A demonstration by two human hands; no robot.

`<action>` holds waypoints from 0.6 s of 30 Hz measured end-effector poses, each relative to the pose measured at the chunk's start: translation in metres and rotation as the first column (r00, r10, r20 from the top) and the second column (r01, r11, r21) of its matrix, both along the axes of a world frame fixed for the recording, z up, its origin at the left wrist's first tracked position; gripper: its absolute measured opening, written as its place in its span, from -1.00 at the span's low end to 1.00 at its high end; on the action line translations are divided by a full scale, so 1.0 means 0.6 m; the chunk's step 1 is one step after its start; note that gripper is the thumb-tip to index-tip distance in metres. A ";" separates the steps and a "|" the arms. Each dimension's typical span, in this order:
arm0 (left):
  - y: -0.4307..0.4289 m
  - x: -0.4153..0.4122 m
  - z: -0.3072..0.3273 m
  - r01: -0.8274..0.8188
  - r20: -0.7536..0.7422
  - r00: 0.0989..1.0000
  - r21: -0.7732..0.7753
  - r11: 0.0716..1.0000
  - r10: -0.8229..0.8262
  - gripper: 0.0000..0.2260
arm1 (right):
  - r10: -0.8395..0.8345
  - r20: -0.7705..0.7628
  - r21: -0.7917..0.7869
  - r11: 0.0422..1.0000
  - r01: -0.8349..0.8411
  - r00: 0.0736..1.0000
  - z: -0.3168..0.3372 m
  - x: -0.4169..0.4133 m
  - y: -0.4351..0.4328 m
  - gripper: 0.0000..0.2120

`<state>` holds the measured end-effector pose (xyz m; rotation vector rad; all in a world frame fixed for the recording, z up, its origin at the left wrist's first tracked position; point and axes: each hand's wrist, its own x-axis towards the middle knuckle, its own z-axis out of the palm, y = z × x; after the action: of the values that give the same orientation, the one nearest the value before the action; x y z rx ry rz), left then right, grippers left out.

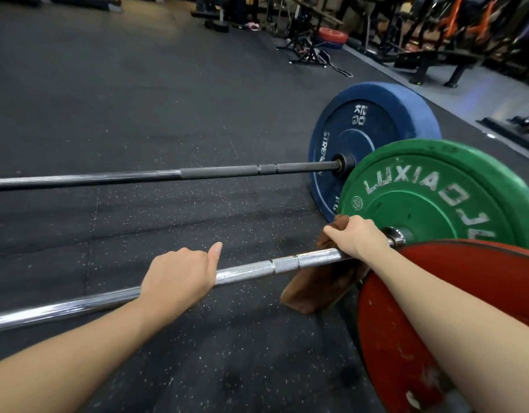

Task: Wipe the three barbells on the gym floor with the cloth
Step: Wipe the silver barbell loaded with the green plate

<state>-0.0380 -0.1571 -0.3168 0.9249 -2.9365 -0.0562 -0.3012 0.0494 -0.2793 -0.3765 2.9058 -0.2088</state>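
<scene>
Here, cloth [314, 290] under right hand [357, 238].

A brown cloth [314, 290] is draped over the chrome bar [251, 268] beside its green plate [436, 192]. A black bar [227, 171] with a blue plate [376, 120] is laid behind; a red plate [436, 293] is nearest.

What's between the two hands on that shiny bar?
Head view: only bare knurled bar between the left hand and the right hand gripping the cloth.

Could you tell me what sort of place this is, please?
Most likely a gym's weights area: a loaded barbell, a blue bumper plate, speckled rubber flooring, and a bench behind.
</scene>
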 end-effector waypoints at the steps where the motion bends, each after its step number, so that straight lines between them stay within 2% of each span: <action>1: 0.000 -0.001 0.001 -0.002 0.004 1.000 0.007 1.000 0.002 -0.41 | -0.010 -0.023 0.003 1.000 0.010 1.000 0.000 -0.002 0.004 -0.40; 9: 0.001 0.005 0.013 0.019 0.006 1.000 0.078 0.997 -0.020 -0.38 | -0.049 -0.124 -0.002 0.999 0.049 0.991 0.021 -0.005 0.026 -0.56; 11: -0.001 0.006 0.010 0.020 0.018 1.000 0.087 0.996 -0.022 -0.38 | -0.058 -0.102 0.020 0.998 0.061 0.993 0.024 -0.008 0.021 -0.59; 14: -0.002 0.004 0.006 0.019 0.016 1.000 0.081 0.997 -0.020 -0.37 | -0.055 -0.088 0.070 0.996 0.061 0.995 0.023 -0.002 0.012 -0.55; 18: -0.003 0.001 0.001 0.026 0.018 0.999 0.044 0.999 -0.027 -0.38 | -0.049 -0.118 0.026 0.998 0.053 0.992 0.016 0.008 0.014 -0.59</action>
<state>-0.0375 -0.1590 -0.3165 0.8972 -2.9765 -0.1134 -0.2963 0.0578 -0.2695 -0.3200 3.0329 -0.1573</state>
